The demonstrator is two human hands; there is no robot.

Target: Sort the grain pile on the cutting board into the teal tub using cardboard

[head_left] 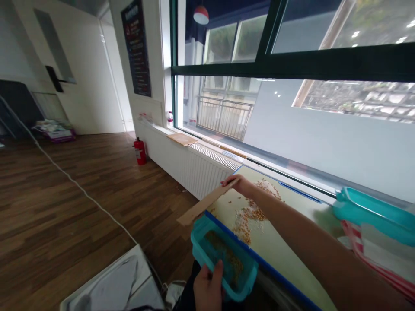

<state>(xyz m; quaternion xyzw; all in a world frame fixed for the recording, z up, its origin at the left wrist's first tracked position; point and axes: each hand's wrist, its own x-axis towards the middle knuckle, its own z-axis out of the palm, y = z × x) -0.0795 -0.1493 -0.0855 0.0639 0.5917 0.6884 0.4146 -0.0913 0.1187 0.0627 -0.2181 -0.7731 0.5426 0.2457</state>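
Observation:
My left hand (207,289) grips the near rim of a teal plastic container (223,257), held just below the blue edge of a pale green table (285,246). Some grains lie inside the container. My right hand (240,185) reaches across the table and holds a flat strip of cardboard (202,205) that slants down over the table edge toward the container. Yellow corn kernels and white grains (251,216) are scattered on the table beside that hand.
A second teal container (372,211) and a red-and-white striped cloth (382,259) sit at the right. A white radiator (194,166) runs under the big window. A red fire extinguisher (140,151) stands on the wooden floor, crossed by a white cable (81,188).

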